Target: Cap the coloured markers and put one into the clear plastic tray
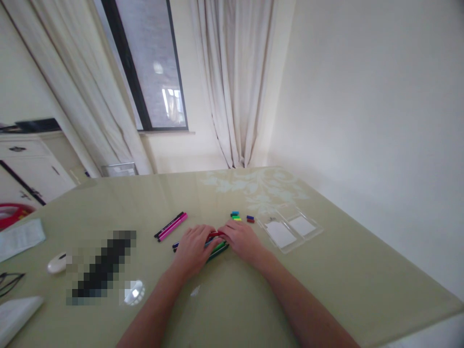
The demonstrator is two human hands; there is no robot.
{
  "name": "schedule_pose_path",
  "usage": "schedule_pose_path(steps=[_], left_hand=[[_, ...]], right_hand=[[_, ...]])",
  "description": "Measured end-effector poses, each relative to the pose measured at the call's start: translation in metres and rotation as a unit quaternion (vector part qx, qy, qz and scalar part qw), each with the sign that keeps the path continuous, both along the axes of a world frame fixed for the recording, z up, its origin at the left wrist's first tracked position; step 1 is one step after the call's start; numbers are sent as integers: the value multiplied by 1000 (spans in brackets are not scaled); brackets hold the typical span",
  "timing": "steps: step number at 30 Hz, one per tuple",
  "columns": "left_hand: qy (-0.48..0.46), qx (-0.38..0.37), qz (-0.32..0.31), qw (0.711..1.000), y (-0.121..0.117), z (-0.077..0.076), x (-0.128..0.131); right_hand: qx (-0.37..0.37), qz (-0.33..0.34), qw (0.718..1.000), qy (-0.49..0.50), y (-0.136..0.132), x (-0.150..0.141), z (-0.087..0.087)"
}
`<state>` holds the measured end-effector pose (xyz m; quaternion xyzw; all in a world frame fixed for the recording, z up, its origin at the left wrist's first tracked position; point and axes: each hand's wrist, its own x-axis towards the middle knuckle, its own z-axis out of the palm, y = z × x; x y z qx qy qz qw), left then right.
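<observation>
Both hands meet near the middle of the table around a red marker point(214, 234). My left hand point(194, 247) is closed on its body, and the fingers of my right hand point(239, 237) are closed at its right end. Beneath and beside my left hand lie several more markers, among them a green marker point(219, 247) and a dark green marker point(218, 253); the hand partly covers them. Just beyond my right hand are several small coloured marker caps point(235, 215), with a blue cap and a brown cap point(250, 221) slightly apart.
A pink marker point(173, 227) and a black marker point(168, 226) lie side by side at left. An opened clear plastic case point(284, 249) rests at right. Farther left are a white mouse point(57, 264), a blurred dark object point(105, 266) and a pale cloth-like sheet point(21, 239).
</observation>
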<state>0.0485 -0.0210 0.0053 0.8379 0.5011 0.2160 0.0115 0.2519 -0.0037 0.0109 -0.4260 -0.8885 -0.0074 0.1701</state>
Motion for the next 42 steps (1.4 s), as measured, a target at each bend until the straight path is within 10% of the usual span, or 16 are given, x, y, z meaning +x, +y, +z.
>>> schedule_pose_path(steps=[12,24,42], left_hand=[[77,-139,176,972,-1,15,6],[-7,-28,251,968,23,-14,-30],[19,-67,359,931,25,-7,-58]], right_hand=[[14,14,1000,19,1,1,0],[-46,-250,955,154,30,58,1],[-101,-278,952,75,28,63,3]])
